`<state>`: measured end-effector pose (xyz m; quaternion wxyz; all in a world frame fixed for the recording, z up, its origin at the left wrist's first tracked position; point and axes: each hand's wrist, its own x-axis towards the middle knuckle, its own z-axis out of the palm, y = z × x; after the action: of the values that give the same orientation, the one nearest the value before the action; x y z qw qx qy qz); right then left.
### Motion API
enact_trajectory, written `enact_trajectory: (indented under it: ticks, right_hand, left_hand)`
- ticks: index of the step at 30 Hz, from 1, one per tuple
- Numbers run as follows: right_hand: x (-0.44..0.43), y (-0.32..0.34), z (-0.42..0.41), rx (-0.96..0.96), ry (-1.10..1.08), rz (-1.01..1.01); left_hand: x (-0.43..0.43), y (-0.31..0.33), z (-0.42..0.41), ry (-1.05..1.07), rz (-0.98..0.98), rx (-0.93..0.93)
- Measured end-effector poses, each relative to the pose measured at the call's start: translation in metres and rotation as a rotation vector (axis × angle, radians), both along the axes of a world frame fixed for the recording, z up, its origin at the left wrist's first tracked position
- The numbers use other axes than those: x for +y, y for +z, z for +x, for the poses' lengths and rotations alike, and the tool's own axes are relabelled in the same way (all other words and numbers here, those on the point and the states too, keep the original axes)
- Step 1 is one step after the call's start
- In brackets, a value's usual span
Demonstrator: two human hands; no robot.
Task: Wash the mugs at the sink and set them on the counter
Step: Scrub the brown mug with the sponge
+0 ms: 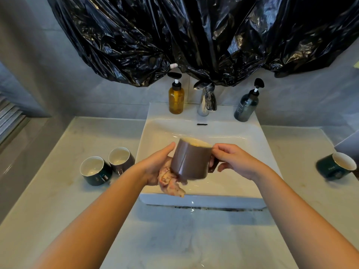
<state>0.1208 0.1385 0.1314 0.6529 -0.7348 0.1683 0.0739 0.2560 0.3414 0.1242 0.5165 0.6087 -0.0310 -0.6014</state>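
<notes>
I have the mug point(191, 160) tilted over the sink point(204, 199), my right hand point(235, 162) with fingers clamped on its handle. My left hand point(157, 164) cups its base, fingers apparently curled on a cloth point(169, 183). On the bench point(174, 239), a green mug point(95, 170) and a dark mug point(120, 159) sit to the left, and the right mug point(337, 166) sits well apart.

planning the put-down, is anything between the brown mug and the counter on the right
Nothing visible. The brown mug hangs over the sink, right hand on its handle, left hand holding a cloth against it. The counter to the right holds only a green mug, far off to the side.
</notes>
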Motion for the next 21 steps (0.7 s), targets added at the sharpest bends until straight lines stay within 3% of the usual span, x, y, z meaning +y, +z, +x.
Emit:
enact_trajectory:
  ticks: [4, 9, 11, 14, 16, 19, 21]
  right_hand:
    - [0.004, -0.009, -0.004, -0.008, -0.334, 0.239]
    - [0.017, -0.010, -0.007, 0.014, -0.490, 0.439]
    - [0.026, -0.009, -0.004, 0.024, -0.533, 0.528]
    - [0.038, -0.004, 0.002, 0.031, -0.568, 0.593]
    - [0.043, 0.000, 0.005, 0.030, -0.564, 0.594]
    - [0.048, 0.002, 0.006, 0.008, -0.539, 0.556]
    - [0.049, 0.001, 0.006, -0.011, -0.526, 0.515]
  left_hand:
    - [-0.003, -0.003, -0.008, 0.384, -0.108, 0.025]
    - [-0.010, 0.001, -0.038, 0.630, -0.209, -0.617]
    - [-0.012, -0.005, -0.050, 0.587, -0.295, -0.952]
    - [-0.018, -0.024, -0.050, 0.351, -0.361, -1.596]
    - [-0.025, -0.031, -0.044, 0.214, -0.376, -1.881]
    - [-0.032, -0.026, -0.037, 0.169, -0.300, -1.955]
    - [-0.032, -0.015, -0.038, 0.183, -0.238, -1.877]
